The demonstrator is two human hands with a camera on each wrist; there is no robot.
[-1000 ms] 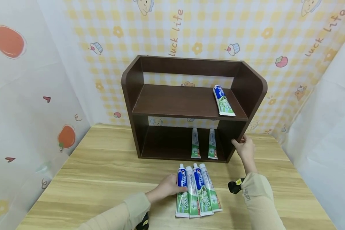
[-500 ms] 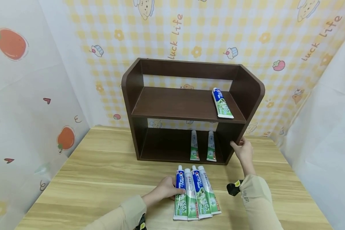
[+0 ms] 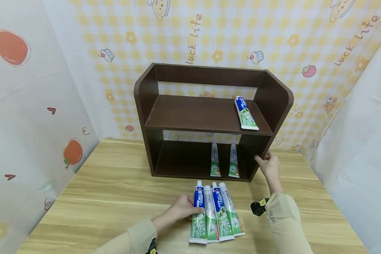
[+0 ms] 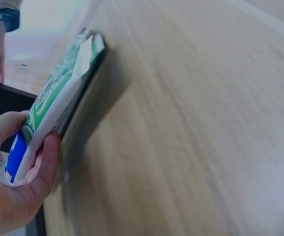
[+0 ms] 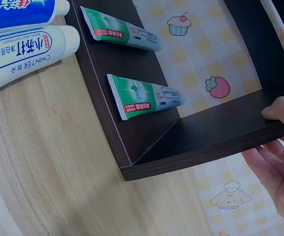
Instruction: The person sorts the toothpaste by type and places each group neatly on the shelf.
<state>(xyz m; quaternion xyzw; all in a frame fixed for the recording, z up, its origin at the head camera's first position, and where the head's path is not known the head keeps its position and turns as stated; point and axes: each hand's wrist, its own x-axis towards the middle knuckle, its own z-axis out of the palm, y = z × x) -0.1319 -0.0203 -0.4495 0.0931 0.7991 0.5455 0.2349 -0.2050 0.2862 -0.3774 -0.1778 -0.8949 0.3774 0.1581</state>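
My left hand [image 3: 181, 209] pinches the leftmost blue, green and white toothpaste tube [image 3: 198, 225] between thumb and fingers. In the left wrist view that tube [image 4: 53, 101] is tilted, its flat end close over the wood. Beside it on the table lie a white-and-green tube [image 3: 211, 215], a blue-and-green tube [image 3: 223, 215] and another white-and-green tube [image 3: 231, 210]. My right hand [image 3: 269, 165] grips the right side panel of the dark brown shelf [image 3: 190, 113], thumb inside and fingers outside, as the right wrist view also shows.
One blue-and-green tube [image 3: 246, 113] lies on the upper board at the right. Two white-and-green tubes, a left one [image 3: 215, 160] and a right one [image 3: 233, 161], lie on the lower board. The wooden table [image 3: 114, 197] meets patterned cloth walls [image 3: 114, 35] at back and sides.
The tube in my left hand has shifted slightly left, away from its neighbour at the flat end. My right hand keeps its grip on the shelf. The head view has tilted slightly.
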